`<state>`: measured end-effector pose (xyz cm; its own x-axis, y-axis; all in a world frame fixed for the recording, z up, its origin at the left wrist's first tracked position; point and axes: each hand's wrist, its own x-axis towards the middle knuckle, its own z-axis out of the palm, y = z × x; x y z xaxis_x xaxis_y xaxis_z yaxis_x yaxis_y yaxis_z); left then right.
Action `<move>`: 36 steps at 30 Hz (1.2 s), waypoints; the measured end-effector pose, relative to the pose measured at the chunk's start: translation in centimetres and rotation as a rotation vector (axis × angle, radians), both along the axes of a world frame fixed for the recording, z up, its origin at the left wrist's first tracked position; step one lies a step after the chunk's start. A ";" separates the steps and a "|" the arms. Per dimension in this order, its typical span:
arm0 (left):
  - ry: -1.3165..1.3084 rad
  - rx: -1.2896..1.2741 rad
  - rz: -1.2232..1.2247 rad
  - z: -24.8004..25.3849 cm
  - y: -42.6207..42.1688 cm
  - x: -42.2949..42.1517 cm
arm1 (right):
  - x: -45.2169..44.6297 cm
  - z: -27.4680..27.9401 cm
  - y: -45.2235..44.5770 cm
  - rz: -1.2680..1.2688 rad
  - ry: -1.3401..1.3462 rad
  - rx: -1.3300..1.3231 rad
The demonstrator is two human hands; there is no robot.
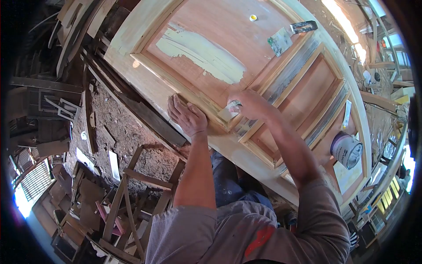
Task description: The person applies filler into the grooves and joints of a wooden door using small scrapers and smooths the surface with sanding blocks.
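A wooden panelled door [198,97] lies flat before me, with a broad patch of pale yellow filler [202,53] on its large panel. My left hand [187,115] rests on the door's near frame, palm down, and holds nothing. My right hand [248,104] is closed on a small putty scraper [227,113], whose blade touches the frame moulding near the panel's corner. Farther up the door lie a stained square plate [280,42], a dark-handled tool [303,27] and a small yellow-and-white cap [252,18].
A paint can [346,150] stands at the door's right end, near a pale sheet [349,174]. A narrow white-bladed tool [347,113] lies above it. Wooden frames [147,178] and scrap boards are piled on the dirt floor at the left.
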<state>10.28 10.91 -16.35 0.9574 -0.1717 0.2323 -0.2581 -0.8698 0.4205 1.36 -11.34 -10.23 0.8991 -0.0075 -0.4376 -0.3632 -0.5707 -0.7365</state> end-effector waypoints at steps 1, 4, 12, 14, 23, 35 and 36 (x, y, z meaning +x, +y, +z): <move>-0.001 -0.001 -0.003 0.0 0.0 0.0 | 0.0 0.0 -0.3 0.019 -0.008 0.005; 0.000 0.000 0.000 0.2 -0.1 0.0 | 0.1 1.8 -0.8 -0.077 0.085 0.100; 0.010 -0.004 -0.013 0.4 -0.1 0.0 | 0.1 1.4 -0.1 0.008 0.078 0.036; 0.019 -0.015 -0.014 0.3 -0.1 -0.1 | -0.1 0.9 0.3 0.010 0.054 0.039; 0.021 -0.016 -0.011 0.0 -0.1 -0.1 | 0.8 2.7 -1.0 -0.015 0.196 0.243; 0.009 -0.018 -0.014 0.1 -0.1 -0.1 | 1.1 0.6 0.2 -0.013 0.121 0.084; 0.007 -0.018 -0.014 0.0 -0.1 -0.1 | 1.2 0.8 0.1 -0.006 0.138 0.105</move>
